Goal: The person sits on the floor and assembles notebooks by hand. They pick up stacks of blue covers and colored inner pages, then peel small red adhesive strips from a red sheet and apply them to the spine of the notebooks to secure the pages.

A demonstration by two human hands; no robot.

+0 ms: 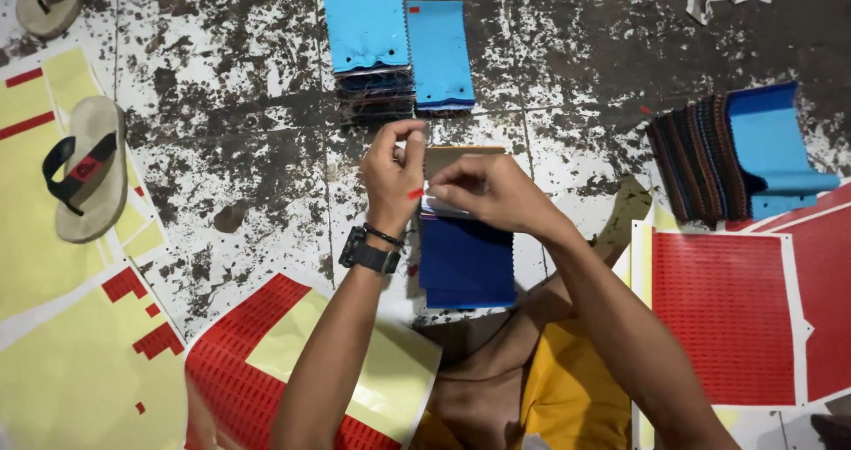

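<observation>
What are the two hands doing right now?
Left hand: pinched shut on a small red sticker.
Right hand: resting closed on the blue cloth stack.

A worn, dark-stained tiled floor (239,148) with flaking white patches, evenly lit.

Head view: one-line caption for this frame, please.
Seated on a stained floor, left hand pinches a small red sticker while right hand rests on a blue fabric stack.
</observation>
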